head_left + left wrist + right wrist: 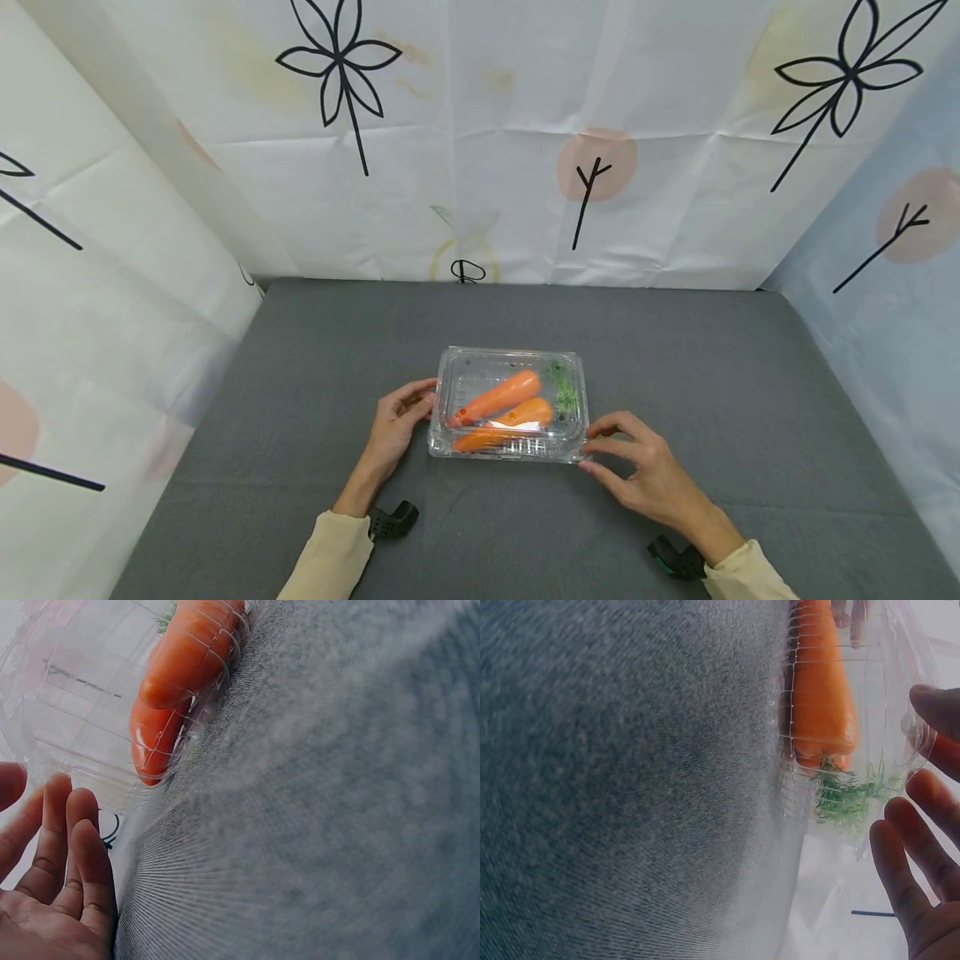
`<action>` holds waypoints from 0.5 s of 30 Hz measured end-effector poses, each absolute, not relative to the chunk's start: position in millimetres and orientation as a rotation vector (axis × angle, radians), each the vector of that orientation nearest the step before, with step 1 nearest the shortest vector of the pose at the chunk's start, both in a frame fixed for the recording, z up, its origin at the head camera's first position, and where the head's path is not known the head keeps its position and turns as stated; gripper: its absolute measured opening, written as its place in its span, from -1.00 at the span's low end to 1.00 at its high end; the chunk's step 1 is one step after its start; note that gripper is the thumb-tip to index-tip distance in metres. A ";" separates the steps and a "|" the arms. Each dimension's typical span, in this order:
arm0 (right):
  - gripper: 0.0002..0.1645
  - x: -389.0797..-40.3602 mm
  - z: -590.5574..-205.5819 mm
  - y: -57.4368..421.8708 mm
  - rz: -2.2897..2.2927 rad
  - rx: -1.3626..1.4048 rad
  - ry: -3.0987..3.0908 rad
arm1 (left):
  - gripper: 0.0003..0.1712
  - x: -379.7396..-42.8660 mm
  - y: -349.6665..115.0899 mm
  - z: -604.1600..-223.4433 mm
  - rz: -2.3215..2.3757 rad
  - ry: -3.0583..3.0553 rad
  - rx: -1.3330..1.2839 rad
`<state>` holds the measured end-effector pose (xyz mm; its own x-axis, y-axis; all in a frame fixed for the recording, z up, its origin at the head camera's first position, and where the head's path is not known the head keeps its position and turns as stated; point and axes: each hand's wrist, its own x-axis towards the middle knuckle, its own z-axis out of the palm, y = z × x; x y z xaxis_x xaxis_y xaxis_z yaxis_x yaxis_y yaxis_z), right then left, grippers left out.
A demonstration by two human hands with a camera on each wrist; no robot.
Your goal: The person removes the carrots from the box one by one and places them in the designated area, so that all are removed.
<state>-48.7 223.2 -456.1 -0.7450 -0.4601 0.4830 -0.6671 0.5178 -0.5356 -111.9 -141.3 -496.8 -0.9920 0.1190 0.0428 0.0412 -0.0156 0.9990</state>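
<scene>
A clear plastic clamshell box (510, 354) lies on the grey cloth with its lid down. Inside are two carrots (498, 398) and a sprig of green leaves (564, 390). At the box's left side, my left hand (396, 423) touches the rim with its fingertips, the fingers loosely extended. My right hand (637, 462) pinches the rim at the near right corner between thumb and index finger. Its other fingers (904, 862) stand apart from the wall in the right wrist view. Whether the lid is latched cannot be made out.
Grey cloth (315, 333) covers the table. White printed fabric walls (510, 208) rise behind it and at both sides. Dark wrist devices (393, 521) sit below each hand.
</scene>
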 end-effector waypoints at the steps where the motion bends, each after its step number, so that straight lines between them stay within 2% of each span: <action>1: -0.73 -48.5 -456.0 223.3 1.056 0.948 -2.482 | -0.65 -111.8 -141.2 -496.5 2.191 2.165 0.175; 8: -0.70 -49.0 -452.8 222.6 1.077 0.972 -2.481 | -0.64 -111.7 -140.4 -494.9 2.196 2.160 0.174; 13: -0.95 -51.9 -450.0 222.1 1.092 0.986 -2.476 | -0.64 -112.2 -140.7 -495.7 2.192 2.177 0.173; 15: -0.85 -53.5 -449.9 221.5 1.091 1.004 -2.453 | -0.64 -112.4 -140.9 -496.3 2.190 2.180 0.173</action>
